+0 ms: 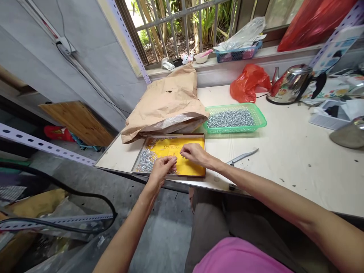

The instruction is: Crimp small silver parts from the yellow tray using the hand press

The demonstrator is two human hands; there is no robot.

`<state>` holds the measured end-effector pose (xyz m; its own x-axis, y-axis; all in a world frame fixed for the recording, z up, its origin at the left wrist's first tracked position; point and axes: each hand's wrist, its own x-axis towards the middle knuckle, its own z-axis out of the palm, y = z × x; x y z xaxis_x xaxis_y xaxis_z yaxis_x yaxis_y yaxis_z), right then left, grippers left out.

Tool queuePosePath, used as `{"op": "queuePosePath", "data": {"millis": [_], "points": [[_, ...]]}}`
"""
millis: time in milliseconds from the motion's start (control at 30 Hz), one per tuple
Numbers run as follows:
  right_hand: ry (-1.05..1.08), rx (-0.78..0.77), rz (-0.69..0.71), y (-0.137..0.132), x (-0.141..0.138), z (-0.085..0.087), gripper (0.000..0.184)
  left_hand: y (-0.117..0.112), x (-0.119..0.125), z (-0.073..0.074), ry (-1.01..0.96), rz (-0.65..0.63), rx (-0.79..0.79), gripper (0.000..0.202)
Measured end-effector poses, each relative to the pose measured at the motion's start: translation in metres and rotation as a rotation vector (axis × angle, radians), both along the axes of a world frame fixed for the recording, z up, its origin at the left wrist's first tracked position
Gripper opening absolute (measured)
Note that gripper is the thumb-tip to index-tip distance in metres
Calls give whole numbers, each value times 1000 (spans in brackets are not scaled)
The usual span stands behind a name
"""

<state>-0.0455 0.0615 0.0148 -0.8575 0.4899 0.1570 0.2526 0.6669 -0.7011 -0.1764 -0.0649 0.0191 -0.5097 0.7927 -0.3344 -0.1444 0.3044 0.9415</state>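
- The pale bench [284, 159] runs along the wall beneath a barred window and carries everything listed below.
- A crumpled brown paper bag [170, 96] lies toward the back left, its near edge right by the far rim of the tray; whether they touch is hard to tell.
- The shallow tray [195, 168] has a yellow bottom and sits at the bench's front edge, under both hands.
- A green basket [263, 122] stands behind and right of the tray, with a broad layer of small metal pieces inside.
- The shiny kettle [290, 85] is well apart at the back right, a red plastic bag [250, 83] just beside it.
- The right hand [195, 153] is over the yellow area, fingers curled to a narrow pinch; I cannot tell what it holds.
- The left hand [163, 168] is near it, thumb close to the fingertips; its contents are also unclear.
- A slim grey tool [246, 154] lies right of the tray, near the right forearm.
- Small metal pieces [145, 161] are heaped at the tray's left end.
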Motion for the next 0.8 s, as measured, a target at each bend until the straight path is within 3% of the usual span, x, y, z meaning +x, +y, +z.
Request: {"op": "queuePosePath", "data": {"millis": [133,267,400,567,667,800], "points": [[-112,226,31,10,30,5,16,2,20,10,247,-55,56,32],[53,316,-22,13,86,10,23,13,49,17,449,-157,70,28],[117,307,-182,11,156,1,23,30,82,18,347,-290,60,28],[30,274,-315,-8,233,-17,24,44,126,14,144,-440,-48,27],[-49,316,-344,-21,258,-27,24,49,144,3,141,-490,-112,29],[-100,352,-382,-28,268,-36,26,52,155,-11,167,-531,-199,34]]}}
